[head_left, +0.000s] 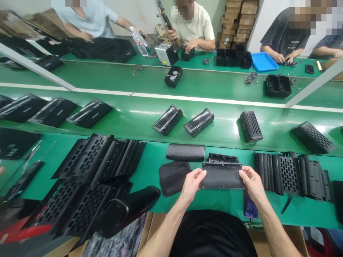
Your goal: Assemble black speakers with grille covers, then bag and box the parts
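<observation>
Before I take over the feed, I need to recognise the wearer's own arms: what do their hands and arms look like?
The left hand and right hand are ungloved. The left forearm and right forearm are bare, with no sleeve, watch, band or cable in sight. Black clothing shows between them.

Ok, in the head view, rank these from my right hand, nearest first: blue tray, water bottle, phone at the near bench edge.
1. Phone: just below the right hand.
2. Blue tray: far side, roughly straight ahead.
3. Water bottle: far side, well to the left.
</observation>
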{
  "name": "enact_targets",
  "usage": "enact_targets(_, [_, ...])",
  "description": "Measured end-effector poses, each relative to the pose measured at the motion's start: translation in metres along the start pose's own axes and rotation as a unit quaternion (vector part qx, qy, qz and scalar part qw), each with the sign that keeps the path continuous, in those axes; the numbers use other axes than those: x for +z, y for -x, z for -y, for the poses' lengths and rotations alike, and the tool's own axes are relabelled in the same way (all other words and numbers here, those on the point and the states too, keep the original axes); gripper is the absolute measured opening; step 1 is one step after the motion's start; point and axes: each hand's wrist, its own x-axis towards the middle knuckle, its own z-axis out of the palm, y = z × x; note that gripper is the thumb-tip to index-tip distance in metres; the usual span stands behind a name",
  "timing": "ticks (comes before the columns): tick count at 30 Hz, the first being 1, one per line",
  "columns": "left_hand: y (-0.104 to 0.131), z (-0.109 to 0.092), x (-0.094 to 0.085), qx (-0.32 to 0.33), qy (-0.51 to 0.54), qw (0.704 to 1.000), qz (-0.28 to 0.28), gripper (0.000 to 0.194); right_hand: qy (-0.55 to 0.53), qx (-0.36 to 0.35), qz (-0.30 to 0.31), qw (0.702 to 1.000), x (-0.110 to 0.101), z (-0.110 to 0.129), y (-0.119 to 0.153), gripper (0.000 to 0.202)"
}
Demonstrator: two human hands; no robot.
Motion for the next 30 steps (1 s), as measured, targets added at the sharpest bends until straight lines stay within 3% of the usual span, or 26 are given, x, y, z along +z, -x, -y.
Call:
enact_targets(13, [0.001, 0.013, -0.002, 0.013, -0.001, 1.0, 0.001, 0.058, -0.004, -0.013, -0.002, 1.0, 0.001, 0.007, 0.01, 0.047])
enact_targets(21, [0.004, 0.011, -0.007, 0.029, 0.013, 0.999, 0.041, 0.051, 0.021, -0.011, 0.004, 1.0, 0.0, 0.005, 0.007, 0.049])
enact_targets(30, [0.003, 0.014, -0.008, 0.021, 0.028, 0.999, 0.03, 0.051, 0.04, -0.018, 0.012, 0.999, 0.0, 0.002, 0.006, 0.05])
